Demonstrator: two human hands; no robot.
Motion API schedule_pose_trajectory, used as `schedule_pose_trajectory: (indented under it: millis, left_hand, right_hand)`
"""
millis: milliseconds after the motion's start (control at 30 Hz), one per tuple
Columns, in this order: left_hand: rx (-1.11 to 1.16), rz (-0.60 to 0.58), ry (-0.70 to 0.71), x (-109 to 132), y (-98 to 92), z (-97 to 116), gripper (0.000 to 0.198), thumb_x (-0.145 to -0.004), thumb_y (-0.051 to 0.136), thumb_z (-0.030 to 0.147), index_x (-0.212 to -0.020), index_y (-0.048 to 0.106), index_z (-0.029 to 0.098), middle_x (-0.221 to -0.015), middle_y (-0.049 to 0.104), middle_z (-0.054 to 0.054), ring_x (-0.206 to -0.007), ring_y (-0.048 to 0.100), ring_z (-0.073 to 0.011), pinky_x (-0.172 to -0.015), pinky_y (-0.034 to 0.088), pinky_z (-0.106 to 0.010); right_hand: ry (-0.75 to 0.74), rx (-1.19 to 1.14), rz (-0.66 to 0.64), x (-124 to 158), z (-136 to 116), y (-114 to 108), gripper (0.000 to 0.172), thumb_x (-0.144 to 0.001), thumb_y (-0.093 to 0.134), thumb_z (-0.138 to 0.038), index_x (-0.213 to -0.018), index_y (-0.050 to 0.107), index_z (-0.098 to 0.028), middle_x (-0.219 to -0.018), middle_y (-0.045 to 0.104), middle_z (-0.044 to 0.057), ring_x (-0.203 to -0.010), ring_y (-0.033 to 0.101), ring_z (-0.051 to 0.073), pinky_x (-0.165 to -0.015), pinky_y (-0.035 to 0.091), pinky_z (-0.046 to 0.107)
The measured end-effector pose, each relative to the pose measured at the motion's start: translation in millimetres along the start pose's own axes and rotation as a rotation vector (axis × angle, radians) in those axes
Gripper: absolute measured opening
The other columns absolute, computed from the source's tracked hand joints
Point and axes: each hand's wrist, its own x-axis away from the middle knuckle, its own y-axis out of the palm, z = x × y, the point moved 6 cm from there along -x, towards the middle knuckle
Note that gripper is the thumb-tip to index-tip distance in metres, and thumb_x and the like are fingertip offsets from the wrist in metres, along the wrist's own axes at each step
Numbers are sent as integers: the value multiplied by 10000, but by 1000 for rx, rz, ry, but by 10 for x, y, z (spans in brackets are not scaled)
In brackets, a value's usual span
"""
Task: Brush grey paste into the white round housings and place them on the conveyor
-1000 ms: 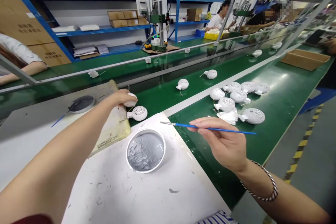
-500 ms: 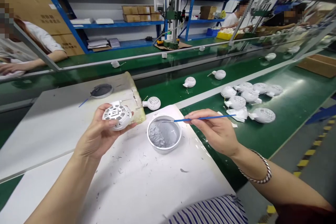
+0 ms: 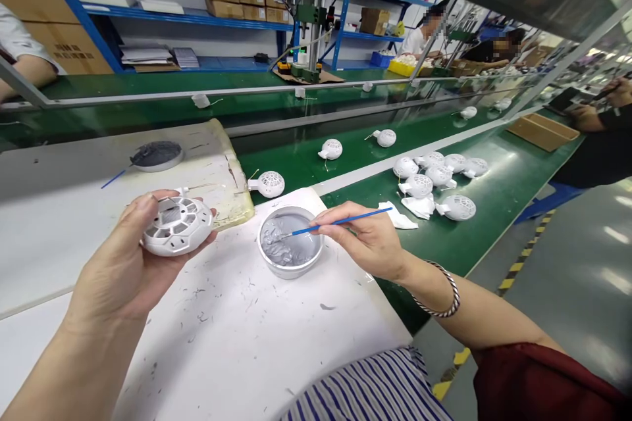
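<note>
My left hand (image 3: 118, 263) is closed round a white plastic housing (image 3: 180, 233), a rounded shell with openings and a thin wire at its top. Grey shows inside its central opening. Between the thumb and fingers of my right hand (image 3: 365, 240) is a thin blue paintbrush (image 3: 340, 220). Its tip dips into the grey paste in a round white tub (image 3: 290, 270). The paste is lumpy on the left side and smoother on the right. The tub stands on a white board (image 3: 237, 335) marked with grey specks.
Another tub of dark grey paste (image 3: 157, 156) with a blue brush (image 3: 113, 179) stands on the board at left. Similar white housings (image 3: 417, 185) cluster on the green bench at right, beside crumpled white tissue (image 3: 397, 216). One housing (image 3: 266, 184) lies just behind the tub. Co-workers sit farther off.
The brush tip has moved down and left into the lumpy paste. My left hand has come nearer and turned the housing. The whole view has swung to the right.
</note>
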Motion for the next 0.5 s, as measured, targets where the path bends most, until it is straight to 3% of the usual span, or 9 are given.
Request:
schedule_pose_trajectory:
  millis: [200,300,500]
  left_hand:
    - [19,46,-8,-8,-16,14,131,-800,637,463,-849,669,347,-1071,664,95,-1252,496,-310,-689,628,-373]
    - [44,63,-22,-2,-17,15,127,-791,655,427,-851,670,316,-1129,653,67,-1282,463,-314,-689,624,-390]
    - [140,155,-52,45,-8,28,119,-742,696,319,-824,688,233,-1116,664,-35,-1155,562,-322,-621,614,-429]
  right_hand:
    - [61,-69,-5,18,91,94,106,-880,604,-218,-900,706,-200,-913,717,36,-860,691,142,-786,583,280]
    - [225,-263,49,21,198,120,89,-858,635,-248,-847,693,-181,-896,709,37,-834,704,140,-769,603,270]
    - [585,-721,160,48,480,143,174,-783,723,-288,-811,630,-143,-791,717,21,-730,726,132,-686,616,220]
